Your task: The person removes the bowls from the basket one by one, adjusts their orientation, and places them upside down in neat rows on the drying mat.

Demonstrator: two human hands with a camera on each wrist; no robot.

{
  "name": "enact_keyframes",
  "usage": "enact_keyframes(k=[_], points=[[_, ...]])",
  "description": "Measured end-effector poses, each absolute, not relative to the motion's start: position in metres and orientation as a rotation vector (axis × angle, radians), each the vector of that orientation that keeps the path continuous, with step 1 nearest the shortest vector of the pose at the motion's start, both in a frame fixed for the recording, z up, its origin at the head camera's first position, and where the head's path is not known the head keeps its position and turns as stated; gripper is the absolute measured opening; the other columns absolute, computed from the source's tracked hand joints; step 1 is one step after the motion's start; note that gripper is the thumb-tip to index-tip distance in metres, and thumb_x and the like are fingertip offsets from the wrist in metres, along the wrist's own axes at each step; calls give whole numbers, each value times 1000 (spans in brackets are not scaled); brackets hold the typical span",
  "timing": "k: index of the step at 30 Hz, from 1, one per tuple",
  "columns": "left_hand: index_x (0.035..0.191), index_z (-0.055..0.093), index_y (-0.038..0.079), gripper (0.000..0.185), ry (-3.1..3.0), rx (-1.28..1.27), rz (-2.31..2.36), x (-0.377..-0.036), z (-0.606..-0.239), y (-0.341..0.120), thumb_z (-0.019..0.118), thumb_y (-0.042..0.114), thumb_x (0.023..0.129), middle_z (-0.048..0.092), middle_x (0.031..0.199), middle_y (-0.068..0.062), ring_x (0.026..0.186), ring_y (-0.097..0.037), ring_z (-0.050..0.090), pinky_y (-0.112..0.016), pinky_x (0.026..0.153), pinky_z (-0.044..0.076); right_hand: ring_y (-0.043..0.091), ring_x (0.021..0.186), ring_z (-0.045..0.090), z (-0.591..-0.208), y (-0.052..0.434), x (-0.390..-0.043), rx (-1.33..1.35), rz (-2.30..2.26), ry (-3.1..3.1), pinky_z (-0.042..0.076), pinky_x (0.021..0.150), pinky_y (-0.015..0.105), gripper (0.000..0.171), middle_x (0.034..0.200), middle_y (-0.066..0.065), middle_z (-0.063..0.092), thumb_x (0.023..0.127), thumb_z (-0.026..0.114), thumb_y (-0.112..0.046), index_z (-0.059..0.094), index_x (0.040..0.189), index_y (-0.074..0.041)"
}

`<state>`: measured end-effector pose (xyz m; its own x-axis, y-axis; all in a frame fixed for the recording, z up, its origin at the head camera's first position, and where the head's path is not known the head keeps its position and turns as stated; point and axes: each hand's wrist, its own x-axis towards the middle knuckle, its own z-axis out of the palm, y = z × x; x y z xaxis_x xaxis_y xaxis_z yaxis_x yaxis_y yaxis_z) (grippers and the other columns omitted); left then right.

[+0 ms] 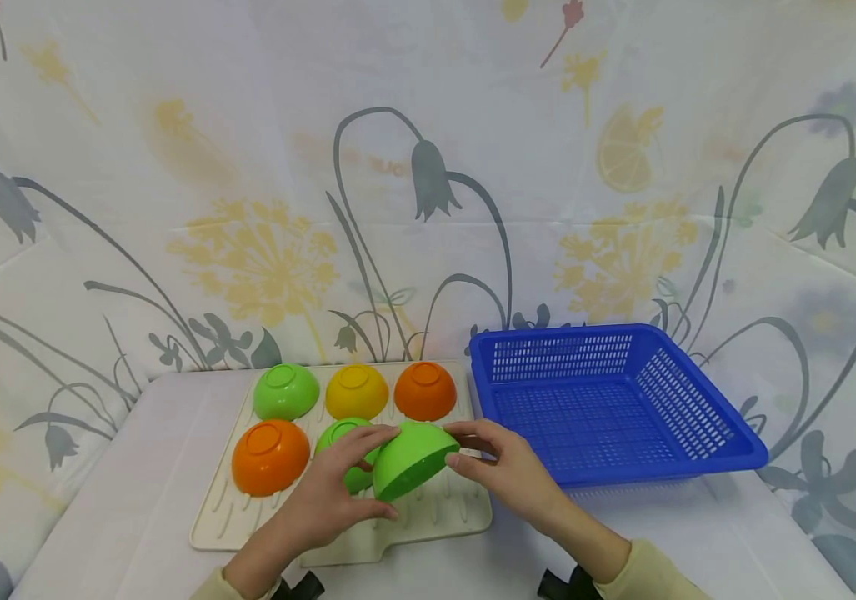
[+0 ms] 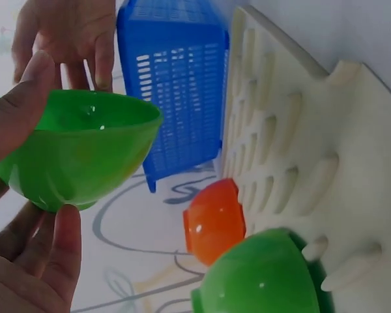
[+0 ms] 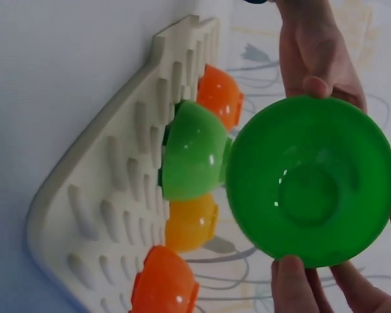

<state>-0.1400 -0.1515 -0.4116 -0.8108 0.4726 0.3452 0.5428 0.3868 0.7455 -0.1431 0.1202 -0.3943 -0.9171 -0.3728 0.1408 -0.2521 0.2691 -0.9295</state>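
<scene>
Both hands hold 1 glossy green plastic bowl (image 1: 412, 459) tilted on its side just above the near right part of a cream ribbed drying mat (image 1: 443, 508), its round hollow facing near and down. The left hand (image 1: 330, 492) has thumb and fingers curled round the bowl's left side, thumb on the rim. The right hand (image 1: 506, 467) pinches the bowl's right rim with its fingertips.

On the mat 5 more smooth, dome-shaped bowls lie upside down. In the far row, from left to right: a light green bowl (image 1: 286, 391), a yellow bowl (image 1: 356, 392) and an orange bowl (image 1: 425, 390). In the near row: a second orange bowl (image 1: 270, 457) at the left, and a second green bowl (image 1: 345, 450) just behind the held one, partly hidden by the left hand.

To the right of the mat stands a square blue plastic basket (image 1: 728, 450) with slotted walls and a perforated floor. All rests on a white table (image 1: 127, 500) before a flower-printed cloth (image 1: 247, 208).
</scene>
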Motion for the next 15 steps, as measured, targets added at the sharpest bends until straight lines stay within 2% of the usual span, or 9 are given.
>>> enact_keyframes(k=[7, 11, 15], points=[[142, 56, 23, 84, -2486, -1023, -1257, -137, -411, -151, 92, 24, 66, 50, 144, 1, 125, -24, 49, -39, 89, 55, 34, 125, 56, -385, 114, -141, -595, -1663, 2427, 51, 97, 48, 44, 134, 10, 59, 97, 66, -32, 61, 134, -9], [140, 58, 24, 85, -2431, -1070, -1205, -137, -412, -150, 93, 22, 63, 51, 144, 2, 127, -22, 49, -41, 98, 50, 36, 125, 56, -384, 111, -141, -524, -1687, 2364, 53, 94, 45, 49, 137, 14, 57, 96, 67, -34, 59, 136, -7], [140, 59, 20, 84, -2368, -1129, -1237, -139, -415, -150, 92, 22, 63, 52, 143, 0, 125, -22, 49, -40, 100, 48, 35, 123, 58, -386, 110, -142, -459, -1746, 2259, 53, 95, 42, 53, 135, 18, 59, 95, 69, -33, 57, 137, -2]])
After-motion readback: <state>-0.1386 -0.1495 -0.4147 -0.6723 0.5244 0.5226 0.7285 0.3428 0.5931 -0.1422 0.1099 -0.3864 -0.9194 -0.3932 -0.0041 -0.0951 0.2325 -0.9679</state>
